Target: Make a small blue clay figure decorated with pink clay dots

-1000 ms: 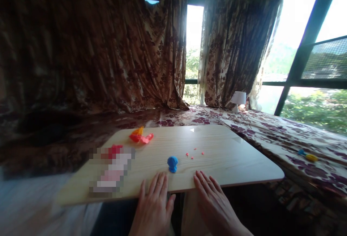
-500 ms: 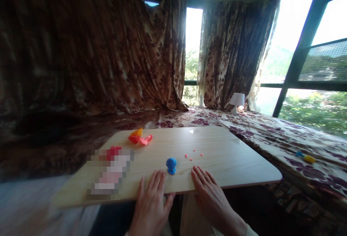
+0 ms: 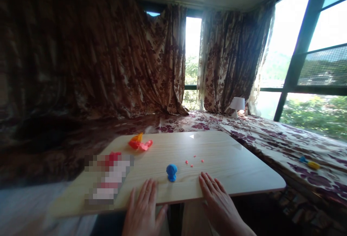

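A small blue clay figure (image 3: 171, 172) with a round top stands upright on the pale wooden table (image 3: 227, 167). To its left, my left hand (image 3: 145, 203) lies flat at the table's near edge, fingers stretched out and thumb apart. My right hand (image 3: 217, 198) rests on the same edge to the right of the figure, palm down, fingers extended. Neither hand touches the figure or holds anything. Several tiny pink-red bits (image 3: 191, 165) are scattered just beyond my right fingertips.
Crumpled red and orange pieces (image 3: 140, 144) lie at the table's back left. A pixelated patch (image 3: 110, 181) hides something at the left. Blue and yellow pieces (image 3: 313, 164) lie on the floral cloth at right, and a white lamp (image 3: 238, 104) stands behind.
My hands have slid apart, the left one to the left and the right one to the right. The view has tilted up slightly; the blue figure stays in place on the table.
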Motion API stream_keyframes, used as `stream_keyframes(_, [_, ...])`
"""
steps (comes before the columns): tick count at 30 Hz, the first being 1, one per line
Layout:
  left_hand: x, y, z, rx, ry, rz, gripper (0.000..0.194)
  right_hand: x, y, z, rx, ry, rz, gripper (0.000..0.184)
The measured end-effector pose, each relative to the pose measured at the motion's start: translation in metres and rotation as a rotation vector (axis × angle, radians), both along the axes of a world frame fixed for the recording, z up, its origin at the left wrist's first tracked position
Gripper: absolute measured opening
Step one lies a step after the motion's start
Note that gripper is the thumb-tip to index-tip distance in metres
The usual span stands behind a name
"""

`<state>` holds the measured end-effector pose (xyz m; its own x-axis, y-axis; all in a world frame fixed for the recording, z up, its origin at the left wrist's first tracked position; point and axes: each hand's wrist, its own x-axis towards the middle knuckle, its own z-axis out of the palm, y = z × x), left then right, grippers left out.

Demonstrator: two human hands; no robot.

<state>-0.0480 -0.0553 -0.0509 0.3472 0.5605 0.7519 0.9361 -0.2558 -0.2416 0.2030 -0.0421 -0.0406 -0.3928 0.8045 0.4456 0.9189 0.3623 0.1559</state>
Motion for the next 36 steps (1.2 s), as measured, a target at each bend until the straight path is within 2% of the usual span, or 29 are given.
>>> stream_keyframes(4, [0.007, -0.01, -0.002, -0.077, 0.027, -0.077, 0.061, -0.011, -0.012, -0.007, 0.039, 0.014, 0.058, 0.071])
stream_keyframes(8, [0.02, -0.004, 0.006, -0.187, -0.025, -0.062, 0.058, -0.023, -0.004, 0.003, -0.018, 0.013, 0.125, 0.073])
stream_keyframes(11, [0.006, 0.004, 0.004, -0.151, -0.031, -0.029, 0.056, -0.008, 0.005, 0.006, -0.006, -0.01, 0.061, 0.071])
stream_keyframes(14, [-0.005, 0.002, -0.004, -0.105, -0.006, -0.024, 0.059, 0.002, -0.001, 0.001, 0.04, -0.03, 0.043, 0.07])
stream_keyframes(18, [0.014, -0.008, -0.002, -0.189, -0.009, -0.069, 0.067, -0.016, -0.012, 0.001, -0.013, 0.017, 0.13, 0.076])
stream_keyframes(21, [0.023, -0.004, 0.007, -0.263, -0.03, -0.051, 0.063, -0.022, -0.005, 0.008, -0.065, 0.027, 0.132, 0.075])
stream_keyframes(24, [0.008, 0.0, 0.01, -0.256, -0.08, 0.001, 0.061, -0.007, 0.001, 0.008, -0.036, 0.043, 0.062, 0.068])
stream_keyframes(28, [0.0, -0.012, 0.005, -0.246, -0.074, 0.001, 0.068, 0.0, -0.014, 0.001, 0.016, 0.043, 0.058, 0.069])
stream_keyframes(32, [0.019, -0.017, 0.013, -0.379, -0.09, -0.063, 0.069, -0.02, -0.021, 0.014, -0.121, 0.05, 0.162, 0.077])
stream_keyframes(36, [0.016, 0.005, 0.035, -0.564, -0.236, -0.027, 0.063, -0.016, 0.001, 0.034, -0.286, 0.043, 0.077, 0.084])
